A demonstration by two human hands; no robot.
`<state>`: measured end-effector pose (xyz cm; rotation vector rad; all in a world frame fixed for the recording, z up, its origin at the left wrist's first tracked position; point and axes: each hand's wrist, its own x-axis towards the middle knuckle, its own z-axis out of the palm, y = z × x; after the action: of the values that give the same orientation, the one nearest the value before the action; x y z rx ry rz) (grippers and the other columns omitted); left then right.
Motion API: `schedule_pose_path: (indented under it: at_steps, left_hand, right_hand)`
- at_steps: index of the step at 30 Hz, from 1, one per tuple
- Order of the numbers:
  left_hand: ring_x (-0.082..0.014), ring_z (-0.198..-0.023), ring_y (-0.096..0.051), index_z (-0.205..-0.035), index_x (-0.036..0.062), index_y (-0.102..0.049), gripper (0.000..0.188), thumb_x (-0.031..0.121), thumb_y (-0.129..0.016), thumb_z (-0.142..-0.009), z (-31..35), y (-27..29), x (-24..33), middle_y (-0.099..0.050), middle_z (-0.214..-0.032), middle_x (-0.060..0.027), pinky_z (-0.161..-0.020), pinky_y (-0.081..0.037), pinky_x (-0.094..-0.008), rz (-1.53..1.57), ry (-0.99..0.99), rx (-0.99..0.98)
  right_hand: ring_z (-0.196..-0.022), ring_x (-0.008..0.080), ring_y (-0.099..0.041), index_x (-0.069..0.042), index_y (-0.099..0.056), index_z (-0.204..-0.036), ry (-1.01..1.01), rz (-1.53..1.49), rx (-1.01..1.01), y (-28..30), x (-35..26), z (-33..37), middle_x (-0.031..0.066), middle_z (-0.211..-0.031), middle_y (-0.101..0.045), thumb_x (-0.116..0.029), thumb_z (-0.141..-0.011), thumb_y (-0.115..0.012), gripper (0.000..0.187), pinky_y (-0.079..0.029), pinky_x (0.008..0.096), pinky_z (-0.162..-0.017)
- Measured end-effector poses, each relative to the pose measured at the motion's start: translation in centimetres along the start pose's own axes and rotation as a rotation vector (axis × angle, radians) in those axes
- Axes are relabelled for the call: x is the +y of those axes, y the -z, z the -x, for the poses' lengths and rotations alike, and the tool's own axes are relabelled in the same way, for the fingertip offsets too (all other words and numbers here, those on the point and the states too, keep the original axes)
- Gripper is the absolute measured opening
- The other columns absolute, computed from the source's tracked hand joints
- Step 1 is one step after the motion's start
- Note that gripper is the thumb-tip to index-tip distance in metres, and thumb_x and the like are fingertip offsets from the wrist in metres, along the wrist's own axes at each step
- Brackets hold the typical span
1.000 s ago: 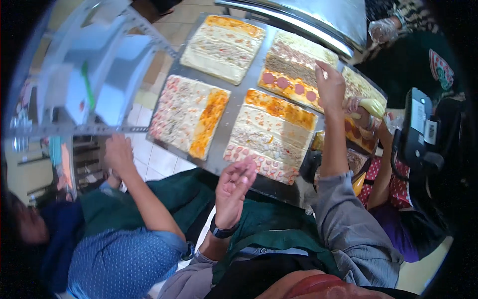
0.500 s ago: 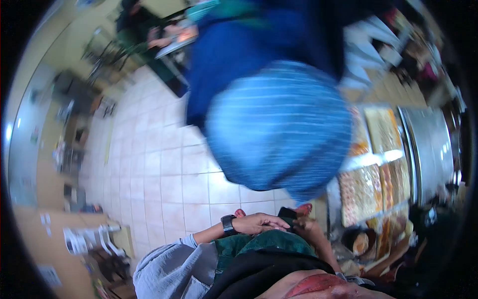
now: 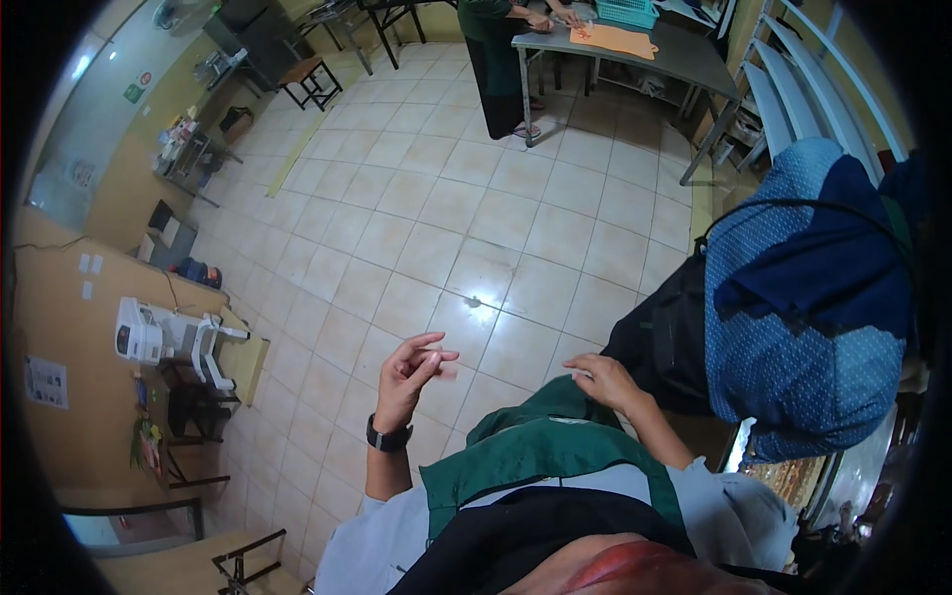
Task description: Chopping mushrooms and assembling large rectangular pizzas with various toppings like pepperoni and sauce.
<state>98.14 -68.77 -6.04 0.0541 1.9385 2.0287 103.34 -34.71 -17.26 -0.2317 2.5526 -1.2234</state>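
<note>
My left hand (image 3: 412,375), with a black watch (image 3: 388,433) at its wrist, is raised over the tiled floor. Its fingers are loosely bent and partly apart, with nothing visible in them. My right hand (image 3: 607,382) hovers just in front of the green apron (image 3: 555,446) I wear, fingers stretched out, holding nothing that shows. Close by on that side is a person in a blue patterned headscarf (image 3: 793,307) with a black bag (image 3: 680,327).
Trays of baked food (image 3: 793,483) show partly behind that person. Ahead, another person (image 3: 493,69) works at a metal table (image 3: 615,55) with an orange cutting board (image 3: 613,42) and a turquoise basket (image 3: 629,12). A white machine (image 3: 139,330) stands at the left wall.
My hands have moved apart; they were together at my apron beside a dark flat object, now out of sight. The headscarfed person has shifted right, and my view has turned left.
</note>
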Motion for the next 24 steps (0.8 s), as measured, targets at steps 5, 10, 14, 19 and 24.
schedule_pose_path:
  at_steps: [5,10,14,19,24]
  left_hand:
    - [-0.0104,-0.085,-0.066,-0.128,0.0016,-0.056,0.032,0.018,-0.054,-0.100,-6.4,-0.7,-1.2,-0.070,-0.105,-0.0151,-0.058,-0.049,-0.0198,-0.006,0.178,-0.007]
    - [-0.0129,-0.112,-0.059,-0.135,0.0025,-0.051,0.039,0.023,-0.053,-0.101,-15.4,-3.3,0.5,-0.065,-0.123,-0.0136,-0.087,-0.046,-0.0254,0.014,0.143,-0.333]
    - [-0.0118,-0.118,-0.055,-0.142,0.0035,-0.045,0.047,0.025,-0.054,-0.101,-21.4,-3.7,2.2,-0.063,-0.128,-0.0075,-0.097,-0.042,-0.0241,0.181,0.390,-0.624]
    - [-0.0097,-0.114,-0.057,-0.143,0.0031,-0.045,0.054,0.026,-0.061,-0.097,-29.7,-2.0,2.3,-0.062,-0.129,-0.0059,-0.095,-0.043,-0.0221,0.226,0.522,-0.793]
    - [-0.0164,-0.109,-0.061,-0.138,0.0026,-0.051,0.058,0.030,-0.070,-0.090,-41.5,-0.1,0.6,-0.063,-0.126,-0.0098,-0.093,-0.047,-0.0290,0.051,0.561,-0.763]
  right_hand:
    - [-0.095,0.0325,-0.064,-0.009,-0.073,-0.101,0.001,0.078,-0.033,4.9,1.3,-8.5,0.0136,-0.103,-0.068,-0.023,-0.086,-0.064,0.022,-0.050,0.0400,-0.087]
    - [-0.101,0.0350,-0.063,-0.010,-0.071,-0.109,-0.107,0.106,0.064,10.2,5.0,-15.8,0.0176,-0.107,-0.067,-0.008,-0.079,-0.057,0.034,-0.050,0.0405,-0.092]
    - [-0.103,0.0358,-0.062,-0.011,-0.069,-0.114,-0.222,-0.051,0.121,13.9,6.2,-20.1,0.0193,-0.110,-0.067,-0.010,-0.080,-0.057,0.037,-0.049,0.0413,-0.094]
    - [-0.104,0.0365,-0.062,-0.012,-0.067,-0.118,-0.299,-0.033,0.167,16.8,8.9,-23.9,0.0198,-0.110,-0.067,-0.015,-0.082,-0.057,0.038,-0.048,0.0429,-0.094]
    - [-0.107,0.0349,-0.061,-0.012,-0.066,-0.119,-0.471,-0.006,0.207,18.6,15.4,-26.9,0.0176,-0.113,-0.066,-0.017,-0.082,-0.058,0.039,-0.048,0.0432,-0.094]
